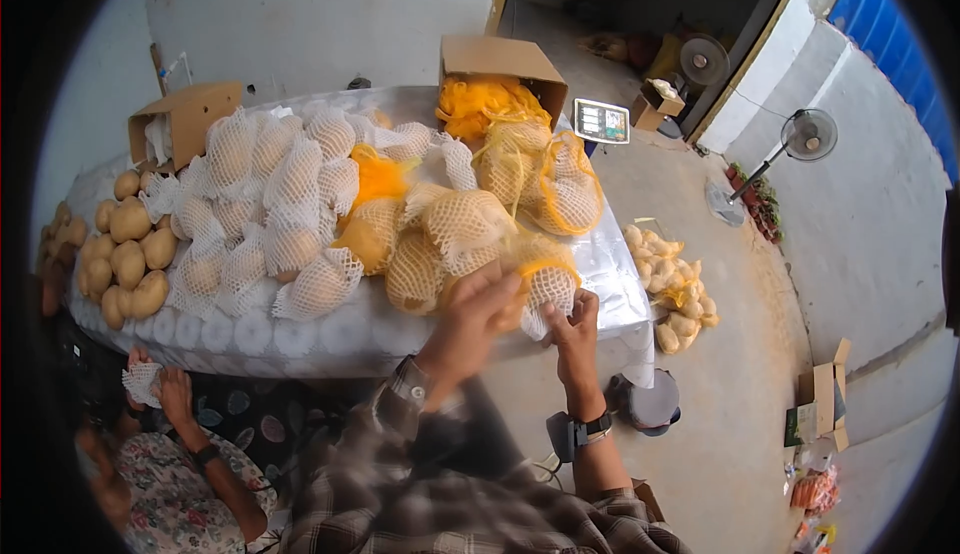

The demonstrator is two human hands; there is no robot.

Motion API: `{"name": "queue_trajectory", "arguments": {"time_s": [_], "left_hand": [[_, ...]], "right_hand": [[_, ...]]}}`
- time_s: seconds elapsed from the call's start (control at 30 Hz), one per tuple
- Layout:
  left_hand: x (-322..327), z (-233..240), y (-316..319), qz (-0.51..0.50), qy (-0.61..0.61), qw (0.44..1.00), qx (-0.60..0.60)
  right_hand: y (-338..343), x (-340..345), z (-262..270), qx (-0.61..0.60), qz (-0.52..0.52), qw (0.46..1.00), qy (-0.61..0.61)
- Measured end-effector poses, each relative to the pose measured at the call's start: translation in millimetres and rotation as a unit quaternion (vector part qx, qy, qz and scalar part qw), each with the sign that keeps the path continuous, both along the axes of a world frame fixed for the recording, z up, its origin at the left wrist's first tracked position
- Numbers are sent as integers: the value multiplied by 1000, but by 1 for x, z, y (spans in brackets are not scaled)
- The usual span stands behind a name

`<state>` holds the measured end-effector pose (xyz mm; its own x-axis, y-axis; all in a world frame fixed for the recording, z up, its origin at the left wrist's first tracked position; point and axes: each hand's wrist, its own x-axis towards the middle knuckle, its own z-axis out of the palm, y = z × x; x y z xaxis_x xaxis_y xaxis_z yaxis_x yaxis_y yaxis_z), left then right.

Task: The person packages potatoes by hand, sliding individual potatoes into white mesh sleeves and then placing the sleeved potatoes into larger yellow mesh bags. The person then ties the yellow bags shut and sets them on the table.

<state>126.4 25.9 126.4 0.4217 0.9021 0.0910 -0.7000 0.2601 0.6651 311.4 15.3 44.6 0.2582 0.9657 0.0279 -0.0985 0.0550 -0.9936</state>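
Near the table's front edge, my right hand (pixel 574 325) grips the lower side of a potato in a white foam net sleeve (pixel 551 291), partly inside a yellow mesh bag (pixel 534 250). My left hand (pixel 476 306), slightly blurred, is at the left side of that bag; its fingers look closed on the yellow mesh, though the exact hold is unclear. Sleeved potatoes (pixel 465 220) in yellow mesh lie just beyond my hands. Another yellow mesh bag of sleeved potatoes (pixel 570 186) rests behind to the right. Many potatoes in white foam sleeves (pixel 292 242) cover the table's middle.
Bare potatoes (pixel 129 265) lie at the table's left end. A cardboard box of yellow mesh bags (pixel 499 58) and a digital scale (pixel 601 120) stand at the back. Filled bags (pixel 671 276) and a round stool (pixel 654 400) are on the floor. A co-worker (pixel 191 464) holds a foam sleeve at left.
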Motion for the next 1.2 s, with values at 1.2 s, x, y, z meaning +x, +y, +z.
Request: {"name": "queue_trajectory", "arguments": {"time_s": [1.2], "left_hand": [[-22,-19,-1,92,283,939,174]], "right_hand": [[24,-63,48,118,51,979,156]]}}
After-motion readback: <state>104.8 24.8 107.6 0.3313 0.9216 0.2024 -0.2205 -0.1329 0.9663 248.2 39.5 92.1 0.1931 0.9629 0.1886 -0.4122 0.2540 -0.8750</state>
